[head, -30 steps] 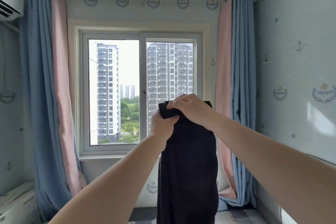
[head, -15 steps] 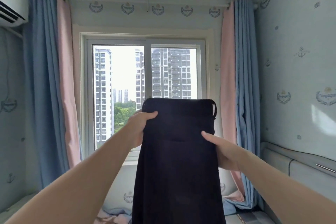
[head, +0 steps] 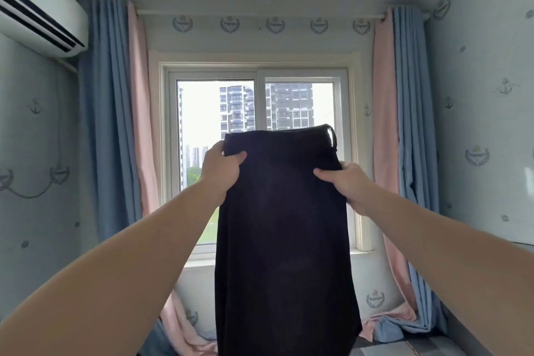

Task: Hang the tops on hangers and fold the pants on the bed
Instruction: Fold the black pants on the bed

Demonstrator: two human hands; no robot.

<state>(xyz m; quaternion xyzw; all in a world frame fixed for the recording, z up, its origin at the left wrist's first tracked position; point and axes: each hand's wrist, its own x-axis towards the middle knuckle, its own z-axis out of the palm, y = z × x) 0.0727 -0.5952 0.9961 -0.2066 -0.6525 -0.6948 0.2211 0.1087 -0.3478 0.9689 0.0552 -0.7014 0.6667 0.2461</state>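
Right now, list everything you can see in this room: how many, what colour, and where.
black fabric pants: 1, black, held up before the window, hanging past the bottom edge
white wall-mounted air conditioner: 1, white, upper left wall
white-framed sliding window: 1, white, centre of far wall
blue fabric curtains: 2, blue, outer sides of the window
pink fabric curtains: 2, pink, just inside the blue ones
white curtain rod: 1, white, above the window
pale anchor-print wallpaper: 1, pale blue-grey, all walls
left hand: 1, grips the pants' upper left edge
right hand: 1, grips the pants' right edge, slightly lower
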